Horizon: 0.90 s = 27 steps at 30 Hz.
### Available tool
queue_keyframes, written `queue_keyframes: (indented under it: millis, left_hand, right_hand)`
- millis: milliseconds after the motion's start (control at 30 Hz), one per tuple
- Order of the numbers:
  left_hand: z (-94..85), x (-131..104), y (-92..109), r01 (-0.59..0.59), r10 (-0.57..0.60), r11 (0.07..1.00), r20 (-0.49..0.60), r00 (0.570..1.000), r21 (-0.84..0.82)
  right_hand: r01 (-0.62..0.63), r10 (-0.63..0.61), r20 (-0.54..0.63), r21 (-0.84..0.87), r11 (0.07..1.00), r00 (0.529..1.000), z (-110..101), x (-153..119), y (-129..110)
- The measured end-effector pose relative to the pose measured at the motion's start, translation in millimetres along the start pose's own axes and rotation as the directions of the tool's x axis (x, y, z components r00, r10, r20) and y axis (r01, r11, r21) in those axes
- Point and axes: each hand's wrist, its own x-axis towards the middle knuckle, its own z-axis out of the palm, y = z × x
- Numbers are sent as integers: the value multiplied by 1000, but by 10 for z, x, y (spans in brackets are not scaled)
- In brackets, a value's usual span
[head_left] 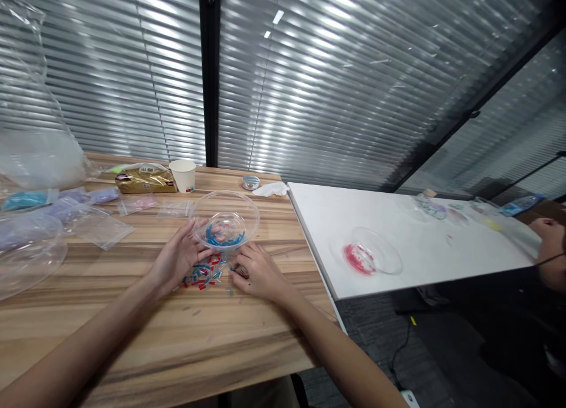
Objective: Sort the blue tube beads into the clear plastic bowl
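A clear plastic bowl [251,214] with blue tube-like pieces [225,238] inside is in front of me on the wooden table. My left hand [182,256] has its fingers around the bowl's left side, partly seen through the clear wall. Just below the bowl lies a loose pile of short red, blue and pale tube-like pieces [204,275]. At the pile's right edge, my right hand [255,271] is curled, its thumb and fingers close together by a few pieces. The fingertips are partly hidden, so what they pinch is unclear.
Left are clear bowls [30,249], zip bags [104,228] and a large plastic bag [42,154]. Behind stand a gold tissue pack [145,180], paper cup [183,176] and round tin [250,183]. Another bowl [384,255] sits on the white table, beside a person [550,243].
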Motion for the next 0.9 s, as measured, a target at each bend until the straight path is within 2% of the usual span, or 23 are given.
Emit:
queue_keyframes:
  millis: [900]
  left_hand:
    - [-15,-2,-12,6,-6,1000,20,1000,13]
  right_hand:
    - [15,-17,28,40,999,999,-22,1,13]
